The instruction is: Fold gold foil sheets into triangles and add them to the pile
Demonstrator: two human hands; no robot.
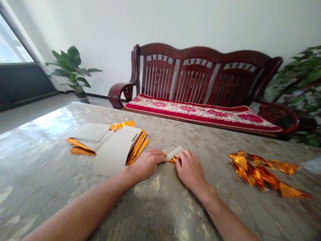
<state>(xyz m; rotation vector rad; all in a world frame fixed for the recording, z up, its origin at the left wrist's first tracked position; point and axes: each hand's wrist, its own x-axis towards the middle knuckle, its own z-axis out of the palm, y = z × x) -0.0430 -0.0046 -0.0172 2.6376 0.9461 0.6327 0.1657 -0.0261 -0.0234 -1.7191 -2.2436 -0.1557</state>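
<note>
The small folded piece of gold-foil paper [175, 153] lies between the two hands, just above the patterned surface [150, 217] or touching it; I cannot tell which. The left hand [150, 162] has its fingers closed at the left end of this piece, and the right hand [190, 167] pinches its right end with thumb and fingers, so both ends are covered, and only the pale back and a little gold show. Just beside the left hand is the loose stack of foil sheets [112, 147], pale side up, with gold edges; the left forearm is hiding a part of it. Well apart from the right hand, on its right, lie folded gold pieces [259, 172], overlapping, so their number is hard to count. A whitish, blurred object [312, 165] is cut off by the right edge.
</note>
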